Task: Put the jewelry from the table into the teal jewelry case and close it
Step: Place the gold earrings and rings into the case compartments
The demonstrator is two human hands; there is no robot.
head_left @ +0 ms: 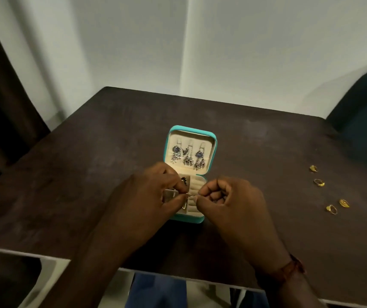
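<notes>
Two bare hands are meeting over the lower tray of a small teal, cream-lined jewelry case (214, 138) lying open at the middle of a dark brown wooden desk (89, 152). The left hand (149, 194) and the right hand (233, 203) are each pinching, thumb against forefinger, one end of a thin pale piece of jewelry (191, 195), too small to identify. Its long axis is running left to right, level with the desk's near edge and directly above the tray's ring rolls, so the drop appears to be straight down. The remaining fingers of both hands are curled into the palms, and both wrists are reaching in from the near edge. The raised lid is carrying three blue-stoned silver drop earrings (188, 157). Well apart, toward the desk's right edge, four small gold rings (325, 190) are lying loose in a rough line, nearer the right hand, which looks the likelier one to fetch them. The case is not yet closed.
</notes>
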